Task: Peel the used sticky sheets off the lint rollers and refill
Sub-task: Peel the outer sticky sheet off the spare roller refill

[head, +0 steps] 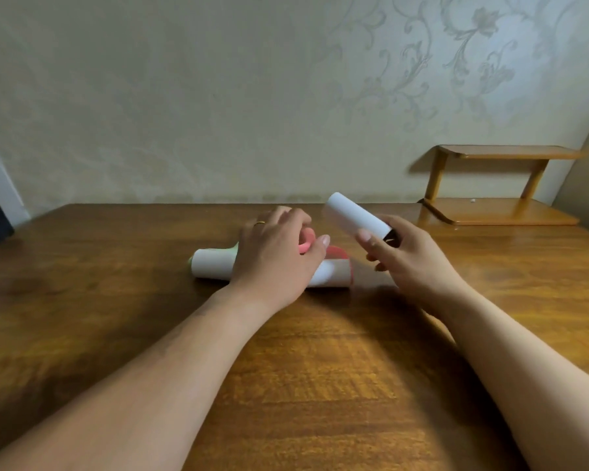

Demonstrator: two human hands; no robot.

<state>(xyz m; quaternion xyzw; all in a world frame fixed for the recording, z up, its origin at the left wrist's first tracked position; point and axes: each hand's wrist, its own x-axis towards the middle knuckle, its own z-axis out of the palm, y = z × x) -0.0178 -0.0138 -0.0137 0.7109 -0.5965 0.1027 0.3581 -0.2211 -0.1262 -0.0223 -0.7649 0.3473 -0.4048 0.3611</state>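
Two lint rollers lie on the wooden table. A green-framed one with a white roll is at the left; a pink-framed one with a white roll is at the right, partly hidden under my left hand. My left hand grips the pink roller's handle, thumb curled over it. My right hand holds a loose white sticky roll by its near end, raised off the table and tilted up to the left.
A small two-level wooden shelf stands at the back right against the patterned wall. The table's back edge meets the wall just behind the rollers.
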